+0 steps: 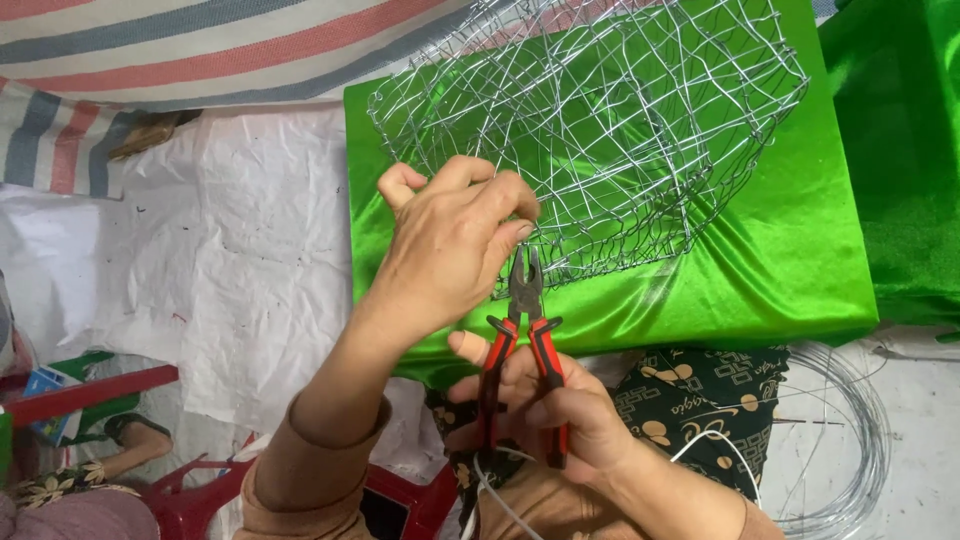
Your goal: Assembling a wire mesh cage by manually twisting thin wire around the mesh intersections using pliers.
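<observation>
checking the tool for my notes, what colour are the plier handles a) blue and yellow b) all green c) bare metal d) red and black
d, the pliers in the right hand have red handles with black trim, their tip at the rim of the wire basket, where the left hand pinches the wire.
</observation>
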